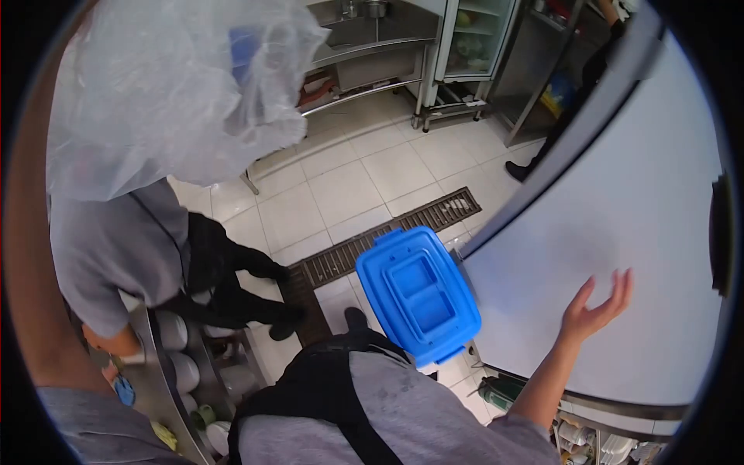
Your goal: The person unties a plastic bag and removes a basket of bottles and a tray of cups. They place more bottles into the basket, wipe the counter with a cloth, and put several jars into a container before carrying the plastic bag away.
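Observation:
My right hand (598, 308) is raised with its fingers apart and nothing in them, in front of the large pale panel (573, 225) on the right. My left arm (39, 256) reaches up along the left edge; its hand is out of sight. Close to that arm, a big crumpled clear plastic bag (167, 93) fills the upper left, with a blue patch showing in it. I cannot make out what holds it up. Just beyond my body, a blue storage box with its lid on (422, 291) stands on the tiled floor.
On the left, a person in a grey shirt (128, 248) stands by a steel shelf unit (151, 349) with bowls. A floor drain grate (341, 260) crosses the tiles. Behind are a steel sink counter (387, 35) and a glass-door fridge (473, 39). Another person's shoe (518, 170) shows at right.

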`<act>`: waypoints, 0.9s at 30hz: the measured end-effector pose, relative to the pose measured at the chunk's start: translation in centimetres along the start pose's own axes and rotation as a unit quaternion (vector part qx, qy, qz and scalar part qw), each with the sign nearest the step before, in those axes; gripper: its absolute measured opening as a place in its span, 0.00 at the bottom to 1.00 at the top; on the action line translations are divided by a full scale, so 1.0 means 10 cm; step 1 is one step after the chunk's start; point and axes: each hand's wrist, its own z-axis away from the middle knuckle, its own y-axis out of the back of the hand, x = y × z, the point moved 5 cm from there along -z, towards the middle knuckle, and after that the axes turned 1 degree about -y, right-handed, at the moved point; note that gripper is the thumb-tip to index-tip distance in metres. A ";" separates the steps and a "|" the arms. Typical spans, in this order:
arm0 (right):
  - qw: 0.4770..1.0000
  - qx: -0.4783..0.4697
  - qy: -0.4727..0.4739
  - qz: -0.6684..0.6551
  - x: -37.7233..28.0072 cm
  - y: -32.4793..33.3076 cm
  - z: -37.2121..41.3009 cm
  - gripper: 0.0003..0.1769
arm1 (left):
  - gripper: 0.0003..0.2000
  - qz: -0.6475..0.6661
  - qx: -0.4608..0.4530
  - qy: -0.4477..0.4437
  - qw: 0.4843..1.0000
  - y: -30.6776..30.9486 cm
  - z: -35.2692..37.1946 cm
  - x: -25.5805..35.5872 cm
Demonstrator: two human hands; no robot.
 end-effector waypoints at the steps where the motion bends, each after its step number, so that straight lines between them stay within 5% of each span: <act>1: 0.999 0.036 -0.004 -0.001 -0.20 -0.26 -0.35 0.27 | 0.21 0.000 -0.003 -0.006 1.000 -0.16 -0.23 -0.19; 4: 0.993 0.105 -0.048 0.004 -0.68 -0.96 -1.25 0.29 | 0.26 -0.250 -0.080 -0.010 0.965 -0.72 -0.95 -0.93; 6: 0.989 0.131 -0.056 0.035 -0.86 -1.33 -1.61 0.30 | 0.28 -0.435 -0.173 -0.049 0.882 -1.09 -1.69 -1.66; 9: 0.978 0.188 -0.076 0.054 -1.04 -1.71 -1.82 0.30 | 0.27 -0.485 -0.174 -0.019 0.857 -1.39 -1.79 -2.61; 14: 0.943 0.297 -0.124 -0.083 -1.72 -2.30 -1.79 0.28 | 0.26 -0.384 -0.155 0.139 0.899 -1.93 0.09 -4.31; 17: 0.963 0.238 -0.126 -0.037 -2.47 -3.09 -1.80 0.27 | 0.26 -0.301 -0.196 0.279 0.890 -2.56 1.70 -5.23; 22: 0.991 0.019 -0.135 0.007 -3.41 -4.76 -2.22 0.27 | 0.25 -0.229 -0.294 0.507 0.777 -3.43 3.66 -5.97; 27: 0.992 -0.030 -0.109 -0.058 -4.16 -6.01 -2.64 0.27 | 0.24 -0.211 -0.337 0.639 0.658 -3.88 4.62 -6.20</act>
